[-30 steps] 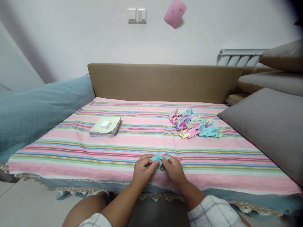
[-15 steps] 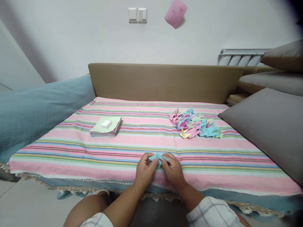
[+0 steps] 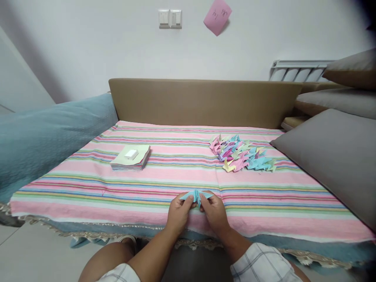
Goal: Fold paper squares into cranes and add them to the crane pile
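My left hand and my right hand meet at the near edge of the striped cloth. Both pinch a small light-blue folded paper piece, which sticks up between my fingertips with a wing spread to each side. Farther back on the right lies a heap of several folded paper cranes in pink, blue, green and yellow. At back left is a stack of square coloured paper sheets with a small white block on top.
A teal blanket bulges at the left. Grey cushions lean in from the right. A brown padded backboard closes the far side. Wall switches and a pink note hang on the wall.
The blue paper piece's side flaps have spread wider and my fingers have shifted slightly along it. The hands stay in the same place.
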Demonstrator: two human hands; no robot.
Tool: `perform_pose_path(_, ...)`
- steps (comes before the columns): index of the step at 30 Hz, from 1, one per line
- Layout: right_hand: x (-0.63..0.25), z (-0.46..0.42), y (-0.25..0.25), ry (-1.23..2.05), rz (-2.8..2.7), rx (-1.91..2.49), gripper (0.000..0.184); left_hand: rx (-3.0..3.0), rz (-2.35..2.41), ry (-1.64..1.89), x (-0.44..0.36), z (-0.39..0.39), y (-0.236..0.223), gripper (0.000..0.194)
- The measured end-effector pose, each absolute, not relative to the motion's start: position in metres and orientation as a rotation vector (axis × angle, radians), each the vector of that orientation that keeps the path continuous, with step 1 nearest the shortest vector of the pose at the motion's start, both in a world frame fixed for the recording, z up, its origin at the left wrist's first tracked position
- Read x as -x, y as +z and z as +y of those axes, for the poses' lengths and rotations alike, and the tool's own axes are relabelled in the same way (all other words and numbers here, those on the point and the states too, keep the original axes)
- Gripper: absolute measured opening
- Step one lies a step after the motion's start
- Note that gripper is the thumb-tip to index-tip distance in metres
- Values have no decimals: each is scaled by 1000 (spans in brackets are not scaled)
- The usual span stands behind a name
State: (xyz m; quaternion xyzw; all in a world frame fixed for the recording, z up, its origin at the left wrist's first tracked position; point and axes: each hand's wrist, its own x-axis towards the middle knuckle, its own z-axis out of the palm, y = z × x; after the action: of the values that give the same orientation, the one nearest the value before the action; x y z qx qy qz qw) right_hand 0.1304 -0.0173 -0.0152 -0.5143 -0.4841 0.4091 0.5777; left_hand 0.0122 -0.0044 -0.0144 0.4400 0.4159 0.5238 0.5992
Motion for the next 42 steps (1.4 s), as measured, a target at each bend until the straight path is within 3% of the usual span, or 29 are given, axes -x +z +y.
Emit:
perform_pose_path(9,-125,-23,-12,793,-1247,1203,31,-1328,1067,1207,-13,-9,-6,34)
perform_pose_path(17,-121,-21,-18,992,-1105,1209,38,-1633,1002,1186,-10,-4,-6,40)
perform_pose_path(24,-122,-21,-19,885,-1100,1267,42,-1551,1002,1177,-11,-4,-4,37)
perform_pose_path(30,-121,-17,-27,1176,-984,1110,40,-1537,886,1103,-8,-4,2,42)
perform_pose_path(37,-119,-17,-30,1253,-987,1038,37,-1625,793,1039,-4,-2,-3,42)
perform_pose_path(42,-120,-20,-21,1125,-1107,1080,37,-1550,844,1095,-6,-3,-5,42)
